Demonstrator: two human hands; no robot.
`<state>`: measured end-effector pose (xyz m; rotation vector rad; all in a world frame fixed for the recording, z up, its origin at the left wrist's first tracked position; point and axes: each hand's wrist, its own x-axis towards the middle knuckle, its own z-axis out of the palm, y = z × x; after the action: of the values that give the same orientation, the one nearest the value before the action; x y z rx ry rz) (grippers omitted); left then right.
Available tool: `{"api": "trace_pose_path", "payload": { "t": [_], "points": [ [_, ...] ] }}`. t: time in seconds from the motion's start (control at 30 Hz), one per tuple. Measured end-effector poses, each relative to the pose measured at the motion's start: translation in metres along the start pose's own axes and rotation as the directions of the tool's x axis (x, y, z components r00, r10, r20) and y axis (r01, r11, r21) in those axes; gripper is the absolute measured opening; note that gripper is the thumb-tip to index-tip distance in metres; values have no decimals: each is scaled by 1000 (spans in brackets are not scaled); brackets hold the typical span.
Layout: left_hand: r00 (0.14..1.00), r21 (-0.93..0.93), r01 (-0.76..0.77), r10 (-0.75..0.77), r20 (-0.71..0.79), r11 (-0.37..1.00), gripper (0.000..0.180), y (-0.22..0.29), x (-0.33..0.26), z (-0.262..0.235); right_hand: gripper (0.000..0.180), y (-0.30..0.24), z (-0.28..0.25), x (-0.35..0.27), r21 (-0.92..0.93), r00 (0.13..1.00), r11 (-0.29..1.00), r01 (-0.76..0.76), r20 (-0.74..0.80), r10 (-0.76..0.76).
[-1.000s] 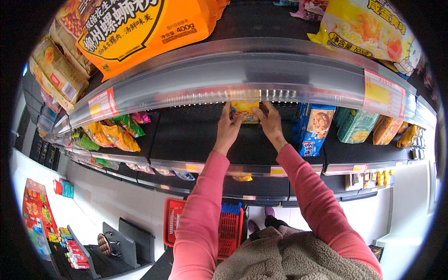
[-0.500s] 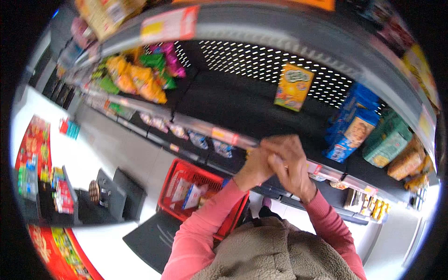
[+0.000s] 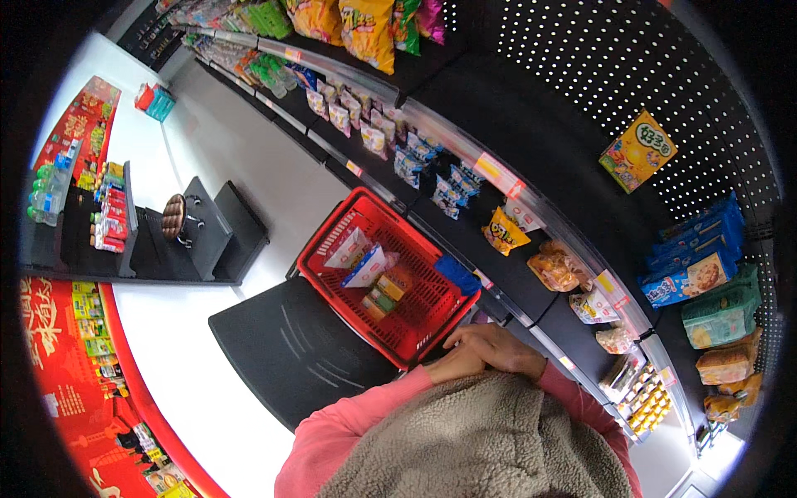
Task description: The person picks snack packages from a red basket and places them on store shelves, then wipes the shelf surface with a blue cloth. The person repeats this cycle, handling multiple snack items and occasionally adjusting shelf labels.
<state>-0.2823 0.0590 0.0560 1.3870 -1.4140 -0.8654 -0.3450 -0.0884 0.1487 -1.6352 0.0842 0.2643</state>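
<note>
My two hands are folded together close in front of my body, just beyond the brown fleece vest. The right hand (image 3: 505, 347) lies over the left hand (image 3: 457, 363), its fingers curled round it. The left hand's fingers are hidden beneath. No goods show in either hand. Just ahead of them is a red shopping basket (image 3: 328, 222), its near rim close to my fingers. Inside lie a white-and-blue box (image 3: 365, 267), a white pack (image 3: 347, 249) and some small orange-and-green packs (image 3: 388, 295).
Shelving runs along the right, holding a yellow box (image 3: 639, 151), blue cookie packs (image 3: 685, 280), a green bag (image 3: 721, 311) and bagged snacks (image 3: 502, 232). A black flat panel (image 3: 290, 340) lies left of the basket. Farther left stand a black counter (image 3: 199, 232) and a red display (image 3: 66, 373).
My clasped hands have come down and back toward my body from in front of the shelf. The view has tilted lower, showing more of the basket and lower shelves.
</note>
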Motion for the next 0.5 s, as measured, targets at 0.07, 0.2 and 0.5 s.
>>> {"api": "trace_pose_path", "payload": {
  "t": [0.07, 0.2, 0.5],
  "points": [
    [1000, -39, 6, -5, 22, 999, 27, -4, -13, 0, 52, 16, 10, 7, 42, 999, 999, -13, 49, 11],
    [998, -161, 6, 3, 58, 987, 27, -8, -21, -8, 50, 48, 12, 11, 83, 986, 985, -151, 81, 144],
    [850, 112, 257, -170, -499, 960, 34, -33, -29, -57, 20, 107, 13, -24, -365, 865, 860, -357, -477, 157]
  ]
}}
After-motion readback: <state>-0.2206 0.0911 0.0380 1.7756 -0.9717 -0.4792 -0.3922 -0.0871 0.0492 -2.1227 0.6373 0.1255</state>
